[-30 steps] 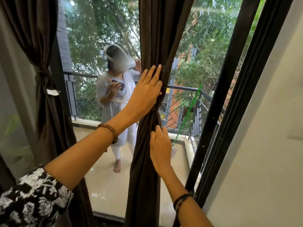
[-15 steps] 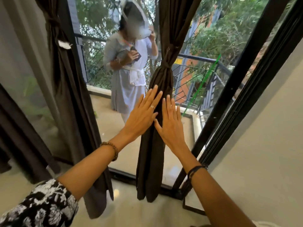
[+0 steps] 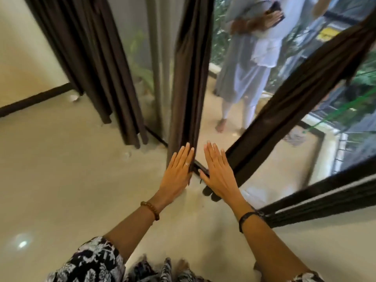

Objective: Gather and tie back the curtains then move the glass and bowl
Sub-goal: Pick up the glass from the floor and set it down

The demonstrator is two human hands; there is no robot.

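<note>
Left hand [image 3: 176, 173] flat, fingers straight, on middle curtain [image 3: 190, 82] hem, right hand [image 3: 218, 171] flat beside right curtain [image 3: 301, 98] at 2 o'clock

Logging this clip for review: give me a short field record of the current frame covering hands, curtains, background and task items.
left hand: left hand, fingers straight, flat by the lower end of the middle curtain
right hand: right hand, fingers straight, flat by the right curtain
third curtain: far-left curtain hangs to the floor
background: person in light clothes beyond the glass
glass and bowl: not in view
image quality: motion-blurred
</note>
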